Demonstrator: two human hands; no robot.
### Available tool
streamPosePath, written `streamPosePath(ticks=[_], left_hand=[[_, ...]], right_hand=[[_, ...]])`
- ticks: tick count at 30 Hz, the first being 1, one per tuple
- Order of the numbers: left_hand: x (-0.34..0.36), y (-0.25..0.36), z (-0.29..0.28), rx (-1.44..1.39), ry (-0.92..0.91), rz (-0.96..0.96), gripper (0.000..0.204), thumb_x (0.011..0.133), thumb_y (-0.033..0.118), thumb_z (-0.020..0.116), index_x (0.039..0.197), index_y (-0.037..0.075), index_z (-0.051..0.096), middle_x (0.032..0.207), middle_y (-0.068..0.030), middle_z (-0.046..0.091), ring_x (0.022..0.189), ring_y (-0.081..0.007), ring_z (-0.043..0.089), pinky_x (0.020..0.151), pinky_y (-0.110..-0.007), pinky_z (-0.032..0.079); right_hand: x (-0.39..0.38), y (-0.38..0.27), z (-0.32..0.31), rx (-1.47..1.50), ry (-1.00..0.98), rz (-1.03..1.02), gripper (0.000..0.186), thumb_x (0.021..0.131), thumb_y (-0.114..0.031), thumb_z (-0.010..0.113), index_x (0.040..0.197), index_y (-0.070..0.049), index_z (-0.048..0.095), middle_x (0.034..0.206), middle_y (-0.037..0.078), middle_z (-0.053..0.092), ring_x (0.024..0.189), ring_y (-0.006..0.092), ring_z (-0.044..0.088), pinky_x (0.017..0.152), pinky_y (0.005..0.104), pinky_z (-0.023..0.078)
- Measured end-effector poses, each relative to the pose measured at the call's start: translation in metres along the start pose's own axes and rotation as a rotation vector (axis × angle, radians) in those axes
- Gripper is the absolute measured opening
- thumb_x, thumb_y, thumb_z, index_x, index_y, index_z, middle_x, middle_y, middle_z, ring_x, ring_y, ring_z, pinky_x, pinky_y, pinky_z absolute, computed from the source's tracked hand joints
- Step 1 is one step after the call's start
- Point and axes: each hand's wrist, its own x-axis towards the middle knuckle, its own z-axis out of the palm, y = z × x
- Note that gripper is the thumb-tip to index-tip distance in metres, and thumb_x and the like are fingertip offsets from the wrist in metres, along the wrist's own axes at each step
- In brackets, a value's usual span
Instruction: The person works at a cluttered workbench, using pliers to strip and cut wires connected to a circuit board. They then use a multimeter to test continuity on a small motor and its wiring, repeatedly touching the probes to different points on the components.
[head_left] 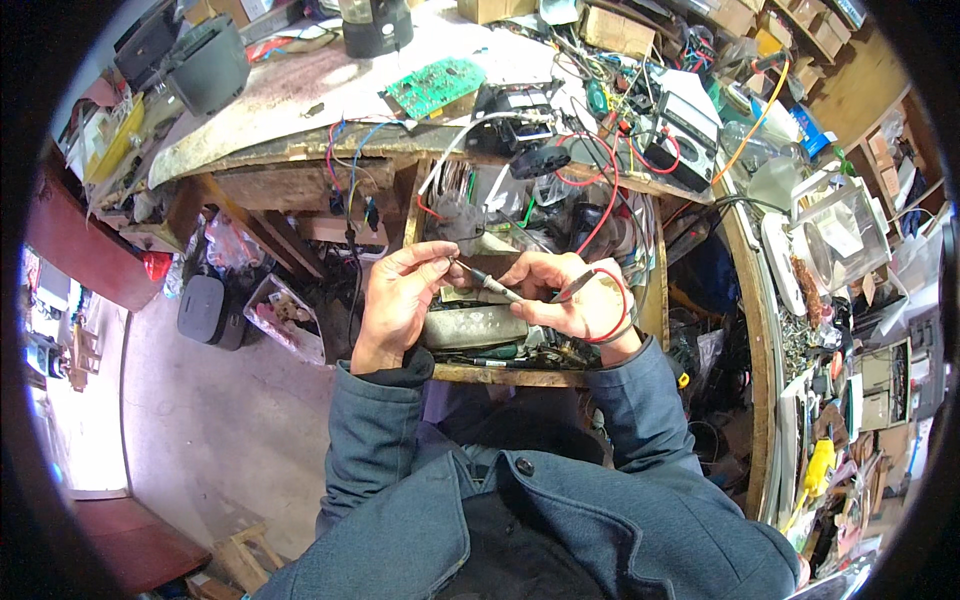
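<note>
Probe [492, 284] between left and right fingers [537, 313]

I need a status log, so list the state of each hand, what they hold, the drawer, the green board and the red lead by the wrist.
Left hand: pinching the probe's thin end
Right hand: gripping the probe's thicker end
Probe: held, tilted
Drawer: open, cluttered
Green board: uncased
Red lead: curved
</note>
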Motion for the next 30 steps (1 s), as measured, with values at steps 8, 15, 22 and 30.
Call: streamPosePath(ticks=[8,15,22,30], left_hand=[[0.000,-0.001,0.002,0.009,0.015,0.007,0.020,0.098,-0.004,0.066,0.117,-0.006,0.073,0.107,-0.0135,0.076,0.093,-0.0229,0.074,0.087,-0.037,0.061],[0.000,0.002,0.006,0.151,0.030,0.011,0.028,0.094,-0.005,0.070,0.122,-0.005,0.069,0.107,-0.0113,0.074,0.092,-0.0225,0.073,0.084,-0.037,0.061],[-0.001,0.006,0.003,0.159,-0.004,-0.102,0.028,0.096,-0.003,0.069,0.124,-0.006,0.068,0.108,-0.0156,0.075,0.089,-0.0207,0.073,0.083,-0.035,0.062],[-0.004,0.000,0.011,0.007,-0.026,-0.134,0.023,0.105,0.005,0.061,0.126,-0.002,0.058,0.108,-0.0176,0.074,0.087,-0.0244,0.076,0.077,-0.035,0.064]], right_hand=[[0.001,-0.009,0.002,-0.076,0.007,0.017,0.027,0.085,-0.013,0.076,0.107,0.001,0.070,0.067,-0.001,0.054,0.064,0.0076,0.048,0.058,0.0290,0.039],[0.002,-0.014,-0.002,-0.087,-0.065,0.086,0.029,0.087,-0.014,0.077,0.109,0.003,0.069,0.075,0.001,0.062,0.070,0.0082,0.053,0.062,0.0286,0.043],[0.002,0.000,-0.002,-0.055,-0.041,0.057,0.030,0.089,-0.017,0.080,0.115,-0.004,0.074,0.079,0.003,0.072,0.069,0.0086,0.064,0.064,0.0278,0.050],[0.010,-0.001,0.013,-0.006,-0.019,0.075,0.021,0.094,-0.013,0.078,0.110,0.001,0.072,0.076,0.002,0.070,0.068,0.0072,0.063,0.060,0.0264,0.049]])
